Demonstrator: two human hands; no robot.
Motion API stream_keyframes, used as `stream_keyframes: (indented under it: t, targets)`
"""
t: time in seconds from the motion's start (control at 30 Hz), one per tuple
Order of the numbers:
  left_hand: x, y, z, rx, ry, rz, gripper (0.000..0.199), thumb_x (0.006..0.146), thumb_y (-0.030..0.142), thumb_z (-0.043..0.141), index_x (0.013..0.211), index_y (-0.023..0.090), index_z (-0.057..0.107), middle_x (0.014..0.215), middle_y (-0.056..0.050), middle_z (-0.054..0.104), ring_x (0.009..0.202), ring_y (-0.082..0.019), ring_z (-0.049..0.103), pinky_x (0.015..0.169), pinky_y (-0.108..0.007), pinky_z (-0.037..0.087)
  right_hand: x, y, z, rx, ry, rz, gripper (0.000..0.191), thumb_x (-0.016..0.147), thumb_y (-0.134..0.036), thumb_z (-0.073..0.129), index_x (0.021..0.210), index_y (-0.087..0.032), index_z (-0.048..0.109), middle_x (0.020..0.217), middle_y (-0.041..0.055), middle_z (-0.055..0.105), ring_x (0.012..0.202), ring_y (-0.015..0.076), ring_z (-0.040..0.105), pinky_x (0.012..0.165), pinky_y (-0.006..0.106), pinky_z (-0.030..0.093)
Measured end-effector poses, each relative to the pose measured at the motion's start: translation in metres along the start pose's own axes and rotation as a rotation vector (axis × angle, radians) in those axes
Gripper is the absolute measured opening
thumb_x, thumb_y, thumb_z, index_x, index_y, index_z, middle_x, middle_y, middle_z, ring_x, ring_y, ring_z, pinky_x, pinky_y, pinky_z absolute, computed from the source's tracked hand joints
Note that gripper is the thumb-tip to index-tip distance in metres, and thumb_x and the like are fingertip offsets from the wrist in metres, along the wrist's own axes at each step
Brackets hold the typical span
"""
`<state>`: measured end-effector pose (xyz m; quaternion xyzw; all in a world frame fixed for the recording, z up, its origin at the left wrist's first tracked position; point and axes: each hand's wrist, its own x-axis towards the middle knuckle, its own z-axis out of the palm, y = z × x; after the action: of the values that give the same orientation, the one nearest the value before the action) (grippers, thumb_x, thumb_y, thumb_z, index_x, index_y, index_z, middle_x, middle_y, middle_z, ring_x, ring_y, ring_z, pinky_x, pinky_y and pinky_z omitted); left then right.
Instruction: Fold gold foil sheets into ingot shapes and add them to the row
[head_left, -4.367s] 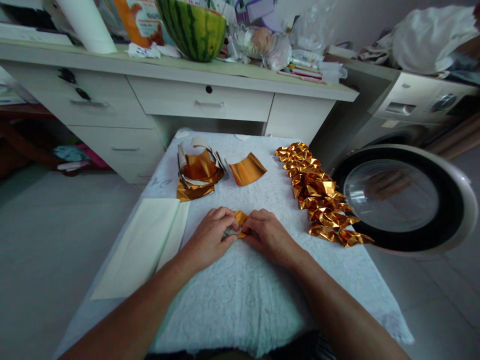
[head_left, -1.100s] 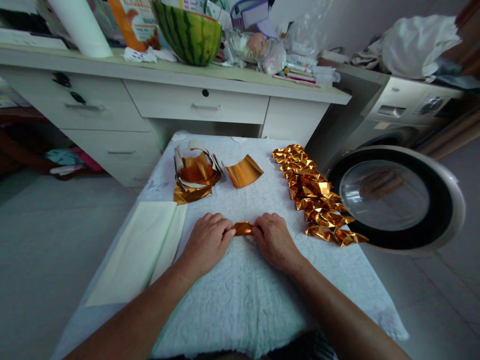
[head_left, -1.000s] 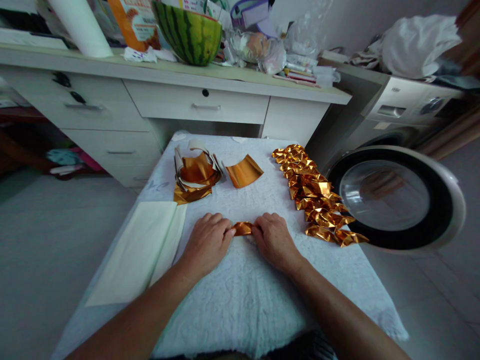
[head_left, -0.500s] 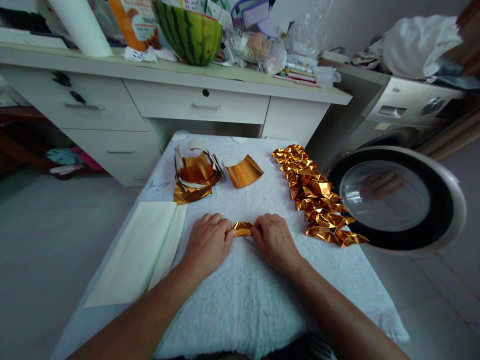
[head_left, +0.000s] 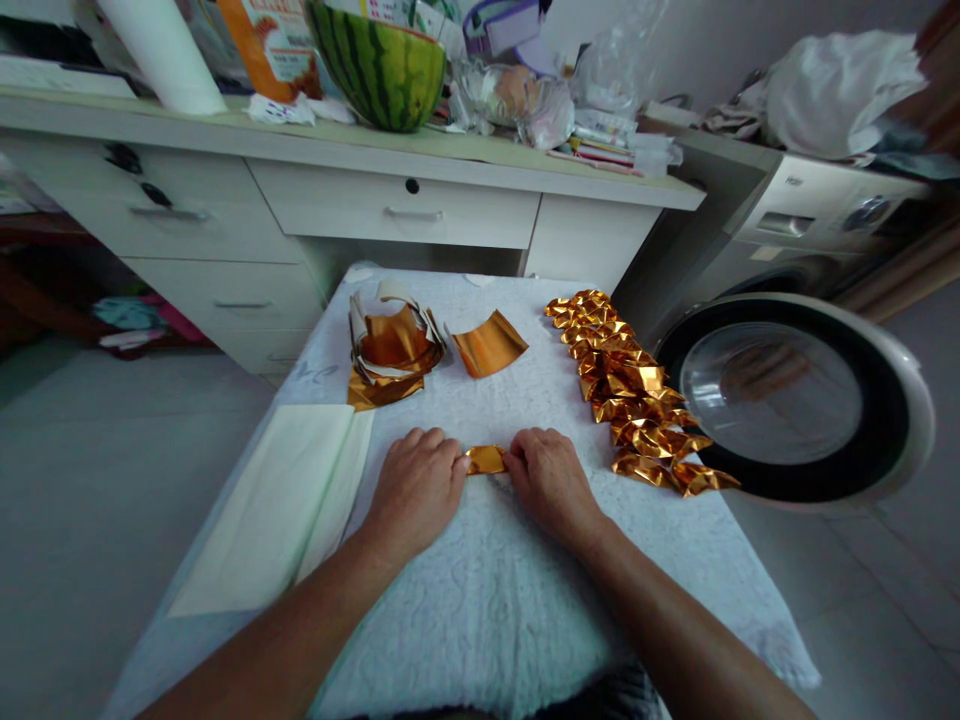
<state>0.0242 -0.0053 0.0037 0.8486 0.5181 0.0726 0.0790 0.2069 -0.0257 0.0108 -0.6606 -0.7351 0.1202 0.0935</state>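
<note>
A small folded strip of gold foil [head_left: 486,460] lies between my hands on the cloth-covered table [head_left: 480,590]. My left hand [head_left: 421,485] pinches its left end, fingers curled. At the right end, my right hand [head_left: 549,480] is closed on it in the same way. Beyond my hands sits a curved gold sheet [head_left: 490,344], and left of it a curled stack of gold and white sheets [head_left: 394,345]. Several folded gold foil pieces [head_left: 622,385] form a long overlapping row at the right. Pale paper sheets [head_left: 270,500] lie flat at the left.
Behind the table stands a white drawer counter [head_left: 397,205] bearing a cut watermelon [head_left: 379,70], a white roll [head_left: 161,50] and plastic bags. To the right, a washing machine's open round door [head_left: 795,395] reaches close to the table's edge.
The foil strip between my hands looks flatter and smoother on its top face. Both hands hold nearly the same place and grip.
</note>
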Motion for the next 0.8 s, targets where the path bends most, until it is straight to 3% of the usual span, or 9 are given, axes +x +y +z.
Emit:
stream_keyframes:
  t: [0.8]
  targets:
    - [-0.0013,0.0047,0.0025,0.052,0.044,-0.065,0.023,0.092,0.029,0.046,0.077,0.02,0.06,0.084,-0.007,0.064,0.085,-0.025,0.056,0.076,-0.038,0.039,0.0015,-0.0013,0.0043,-0.072,0.017,0.003,0.016,0.094,-0.025,0.052,0.085,-0.018,0.063,0.084,0.0057,0.066,0.082,0.0212,0.056,0.076,0.032,0.035]
